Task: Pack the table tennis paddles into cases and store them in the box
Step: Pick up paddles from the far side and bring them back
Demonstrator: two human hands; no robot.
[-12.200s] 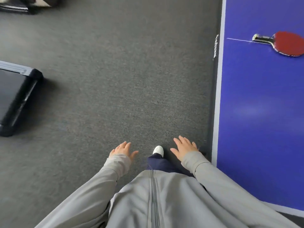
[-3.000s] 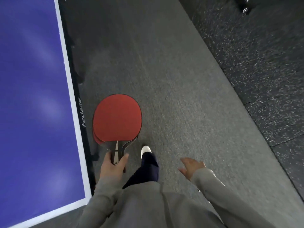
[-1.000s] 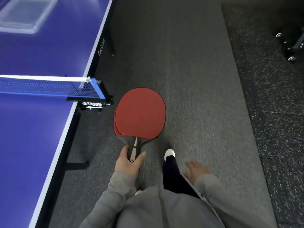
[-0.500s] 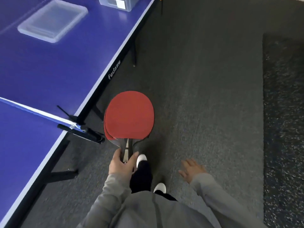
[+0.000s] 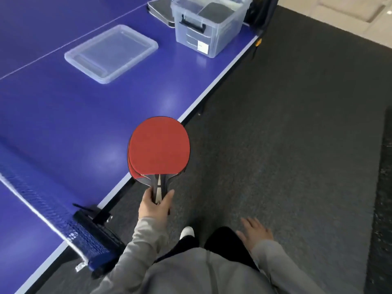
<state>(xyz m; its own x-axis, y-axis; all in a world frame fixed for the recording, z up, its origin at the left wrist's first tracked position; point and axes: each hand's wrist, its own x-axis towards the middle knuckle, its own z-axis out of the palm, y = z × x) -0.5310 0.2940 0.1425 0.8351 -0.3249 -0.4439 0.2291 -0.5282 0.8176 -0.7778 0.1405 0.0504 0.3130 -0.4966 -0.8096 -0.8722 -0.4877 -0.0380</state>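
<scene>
Far left: blue table-tennis surface (image 5: 63,115) with white edge line; blue mesh net (image 5: 42,209) crosses it at near left, its black clamp post (image 5: 95,221) on the surface edge, blurred. Mid-far on the surface: clear flat plastic lid (image 5: 111,53), lying alone. Farther right, near the surface's far corner: clear plastic storage box (image 5: 209,24) with black latch, open, dark grey cases (image 5: 216,10) inside; how many cannot be told. Another dark zipped case (image 5: 161,7) lies just behind the box, partly cut off by the top edge.

Centre: left hand (image 5: 154,206), grey sleeve, grip clenched round the handles of two stacked red-rubber table tennis paddles (image 5: 159,145). Blades point away from the grip, held above the surface's edge, overhanging dark grey carpet floor (image 5: 286,145). Lower paddle shows only as a red rim at the left side; its handle is hidden.

Right: right hand (image 5: 255,231), grip released, fingers spread, holding nothing, over the floor. One white shoe toe (image 5: 187,232) between the hands.
</scene>
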